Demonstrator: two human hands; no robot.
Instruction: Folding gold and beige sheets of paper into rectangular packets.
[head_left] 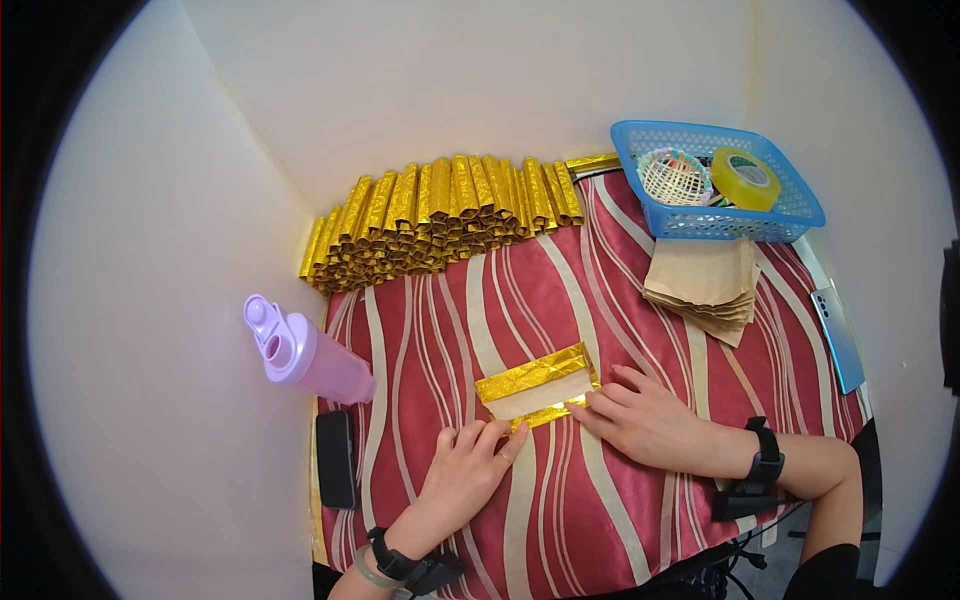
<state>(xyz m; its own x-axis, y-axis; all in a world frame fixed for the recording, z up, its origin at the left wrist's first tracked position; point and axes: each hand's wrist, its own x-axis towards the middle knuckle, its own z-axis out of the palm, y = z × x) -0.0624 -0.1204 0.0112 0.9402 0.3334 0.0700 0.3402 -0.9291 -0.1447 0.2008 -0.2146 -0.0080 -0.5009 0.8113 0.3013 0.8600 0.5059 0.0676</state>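
Note:
A sheet of gold foil paper (532,375) lies in front of me on the striped cloth. Its far and near edges are folded inward, and a pale strip of its inner side shows between them. At the near left corner, my left hand (465,465) has bent fingers closed on the folded edge. My right hand (640,420) pinches the right end, thumb at the near edge and fingers on top. The fingertips partly cover the paper's right end.
Stacked gold foil tubes (440,215) line the back left. A blue basket (690,222) holds a tape roll (746,180) and a small woven basket (672,178). Brown papers (705,275), a blue phone (838,340), a purple bottle (325,360) and a black phone (336,460) surround the work area.

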